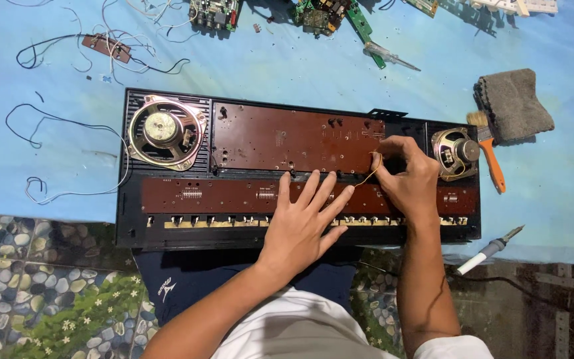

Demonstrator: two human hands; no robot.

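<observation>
Blue sheet point(287, 73) covers the work surface, with pebble-pattern flooring below it. Landmark: opened black keyboard chassis point(167, 236), lying back-side up, rear cover already off.

Status, judged from the layout: teardown is done. Both brown circuit boards point(280, 136) sit exposed in the chassis, and loose green boards point(215, 12) and wire scraps lie beyond its far edge. Boards and speakers are still mounted, so wiring work looks mid-way, with closing up still left.

Hands:
- Left hand point(300, 223) lies flat on the lower board near chassis centre, fingers spread open, holding nothing, pressing down.
- Right hand point(403, 176), right of centre, has thumb and forefinger pinched shut on a thin yellowish wire point(369, 174) that loops over the board seam.

Materials:
- Large oval speaker point(166, 131) at the chassis left end: metal frame, pale cone.
- Small round speaker point(456, 153) at the right end.
- Boards are matte brown laminate; cream key row along the near edge.
- Right of the chassis: orange-handled brush point(489, 156), folded grey cloth point(513, 103), soldering iron point(489, 251).
- Beyond the chassis: clear-handled screwdriver point(390, 56).
</observation>
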